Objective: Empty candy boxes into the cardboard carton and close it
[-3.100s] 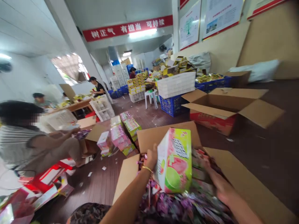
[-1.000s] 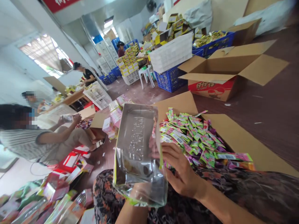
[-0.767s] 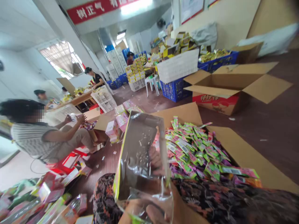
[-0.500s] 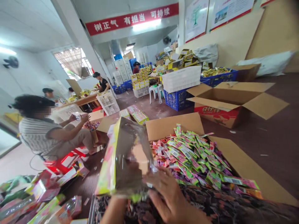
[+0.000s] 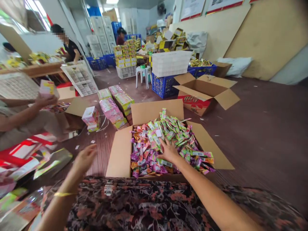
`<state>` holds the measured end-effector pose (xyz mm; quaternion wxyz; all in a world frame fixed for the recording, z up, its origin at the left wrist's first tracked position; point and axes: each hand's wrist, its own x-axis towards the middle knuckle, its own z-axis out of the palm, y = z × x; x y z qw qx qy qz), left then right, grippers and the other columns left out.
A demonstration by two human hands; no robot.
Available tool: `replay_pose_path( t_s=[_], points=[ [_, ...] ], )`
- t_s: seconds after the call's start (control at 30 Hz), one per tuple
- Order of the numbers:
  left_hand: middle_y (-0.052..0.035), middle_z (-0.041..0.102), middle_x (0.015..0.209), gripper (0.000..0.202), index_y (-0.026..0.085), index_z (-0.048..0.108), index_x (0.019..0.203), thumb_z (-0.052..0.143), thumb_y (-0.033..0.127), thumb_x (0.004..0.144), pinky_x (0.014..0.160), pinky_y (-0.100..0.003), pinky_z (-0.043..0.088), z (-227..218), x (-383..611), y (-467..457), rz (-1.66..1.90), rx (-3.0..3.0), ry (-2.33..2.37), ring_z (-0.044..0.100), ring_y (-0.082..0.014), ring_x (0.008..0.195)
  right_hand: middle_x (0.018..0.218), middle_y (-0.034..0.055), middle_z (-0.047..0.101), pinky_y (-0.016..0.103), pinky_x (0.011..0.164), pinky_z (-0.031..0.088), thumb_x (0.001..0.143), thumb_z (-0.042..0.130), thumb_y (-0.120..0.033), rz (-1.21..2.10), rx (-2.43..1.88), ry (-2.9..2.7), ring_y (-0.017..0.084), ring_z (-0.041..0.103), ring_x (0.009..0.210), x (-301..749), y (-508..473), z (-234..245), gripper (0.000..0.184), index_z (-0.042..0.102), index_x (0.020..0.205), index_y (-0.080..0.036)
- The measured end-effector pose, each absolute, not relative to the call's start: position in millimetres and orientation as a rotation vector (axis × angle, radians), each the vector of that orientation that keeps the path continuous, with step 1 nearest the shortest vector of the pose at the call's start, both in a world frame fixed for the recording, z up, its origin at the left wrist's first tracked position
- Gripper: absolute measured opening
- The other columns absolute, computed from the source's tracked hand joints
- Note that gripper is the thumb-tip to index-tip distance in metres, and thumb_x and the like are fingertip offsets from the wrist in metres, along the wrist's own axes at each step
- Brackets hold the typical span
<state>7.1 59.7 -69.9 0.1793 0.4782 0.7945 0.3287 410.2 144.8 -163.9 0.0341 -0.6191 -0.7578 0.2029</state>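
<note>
My right hand (image 5: 169,151) reaches into an open cardboard box (image 5: 120,154) with its fingers spread over a heap of small snack packets (image 5: 148,157). Those packets are green, pink, purple and orange, and the hand appears to touch the green ones. Just beyond its fingertips lies a small white square (image 5: 158,132). My left hand (image 5: 85,157) hangs over the floor left of the box, slightly blurred, fingers loosely extended and nothing seen in them. Further left, a display carton with a clear window (image 5: 53,163) is above or on a pile of cartons; I cannot tell which.
Filled display cartons (image 5: 112,109) stand in stacks beyond the box. A second open cardboard box (image 5: 196,99) sits behind to the right, near blue crates (image 5: 163,85). At left, a seated person holds a small carton (image 5: 48,89). Patterned cloth (image 5: 154,205) covers my lap.
The windowed carton has left my hands and is now off to the left. My left hand has moved left, my right hand onto the packets. The view has turned downward and right.
</note>
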Motion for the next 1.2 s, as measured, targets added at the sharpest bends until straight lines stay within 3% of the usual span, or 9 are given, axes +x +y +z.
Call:
replay_pose_path(
  t_s=[0.17, 0.33, 0.5, 0.57, 0.67, 0.83, 0.93, 1.07, 1.2],
  points=[
    [-0.0157, 0.062, 0.119, 0.049, 0.018, 0.066, 0.128, 0.058, 0.038, 0.083, 0.102, -0.044, 0.047, -124, 146, 111, 0.539, 1.964, 1.912, 0.058, -0.0288, 0.116, 0.16, 0.0054, 0.028, 0.067, 0.101, 0.04, 0.083, 0.065, -0.027, 0.751, -1.784, -2.546, 0.048, 0.014, 0.144, 379, 102, -181, 0.08, 0.029, 0.153, -0.041],
    [-0.0106, 0.033, 0.155, 0.071, 0.04, 0.044, 0.147, 0.066, 0.053, 0.081, 0.112, -0.065, 0.025, -138, 214, 147, 0.174, 2.275, 1.734, 0.023, -0.0427, 0.145, 0.16, 0.0045, 0.03, 0.069, 0.1, 0.041, 0.086, 0.053, -0.02, 0.824, -1.592, -2.579, 0.045, 0.017, 0.145, 381, 78, -180, 0.069, 0.035, 0.15, -0.038],
    [-0.0167, 0.032, 0.158, 0.06, 0.033, 0.047, 0.146, 0.051, 0.054, 0.09, 0.11, -0.073, 0.016, -172, 211, 141, -0.166, 2.176, 1.764, 0.026, -0.0398, 0.146, 0.164, 0.0047, 0.019, 0.077, 0.108, 0.021, 0.081, 0.07, -0.042, 0.761, -1.509, -2.648, 0.045, 0.011, 0.147, 413, 74, -175, 0.07, 0.043, 0.146, -0.036],
    [-0.0177, 0.029, 0.159, 0.058, 0.03, 0.046, 0.147, 0.046, 0.052, 0.093, 0.11, -0.072, 0.018, -180, 205, 134, -0.204, 2.11, 1.805, 0.024, -0.0379, 0.147, 0.164, 0.0058, 0.017, 0.078, 0.109, 0.014, 0.081, 0.072, -0.037, 0.703, -1.585, -2.694, 0.043, 0.011, 0.148, 429, 81, -175, 0.074, 0.04, 0.148, -0.036],
    [-0.0175, 0.034, 0.155, 0.057, 0.031, 0.052, 0.143, 0.053, 0.048, 0.088, 0.11, -0.07, 0.022, -162, 200, 136, -0.256, 2.008, 1.873, 0.027, -0.0405, 0.145, 0.163, 0.0059, 0.02, 0.076, 0.109, 0.017, 0.087, 0.064, -0.025, 0.63, -1.671, -2.673, 0.038, 0.013, 0.149, 449, 104, -177, 0.069, 0.038, 0.149, -0.039],
    [-0.0134, 0.055, 0.122, 0.031, 0.026, 0.072, 0.106, 0.057, 0.039, 0.082, 0.099, -0.054, 0.044, -84, 218, 187, -0.147, 2.112, 1.852, 0.051, -0.0358, 0.121, 0.164, 0.0053, 0.015, 0.076, 0.106, 0.023, 0.084, 0.056, -0.009, 0.657, -1.668, -2.694, 0.039, 0.011, 0.149, 464, 135, -188, 0.078, 0.034, 0.149, -0.044],
    [-0.0148, 0.054, 0.123, 0.047, 0.025, 0.064, 0.123, 0.051, 0.053, 0.087, 0.1, -0.051, 0.044, -66, 258, 248, 0.073, 2.212, 1.836, 0.05, -0.0335, 0.121, 0.164, 0.0056, 0.015, 0.073, 0.107, 0.027, 0.079, 0.043, 0.002, 0.684, -1.681, -2.663, 0.037, 0.01, 0.15, 460, 137, -202, 0.086, 0.03, 0.151, -0.043],
    [-0.0145, 0.035, 0.154, 0.064, 0.037, 0.038, 0.149, 0.037, 0.063, 0.091, 0.108, -0.066, 0.03, -99, 325, 325, 0.102, 2.201, 1.807, 0.03, -0.0396, 0.143, 0.165, 0.0042, 0.014, 0.073, 0.108, 0.027, 0.081, 0.038, 0.003, 0.699, -1.681, -2.607, 0.036, 0.008, 0.15, 454, 132, -214, 0.084, 0.032, 0.15, -0.044],
    [-0.0149, 0.044, 0.15, 0.062, 0.033, 0.046, 0.146, 0.042, 0.058, 0.09, 0.11, -0.071, 0.02, -140, 350, 340, -0.19, 2.304, 1.623, 0.038, -0.041, 0.138, 0.165, 0.0043, 0.013, 0.076, 0.105, 0.028, 0.091, 0.036, -0.005, 0.708, -1.646, -2.513, 0.039, 0.009, 0.149, 450, 124, -212, 0.071, 0.031, 0.151, -0.043]
  ],
)
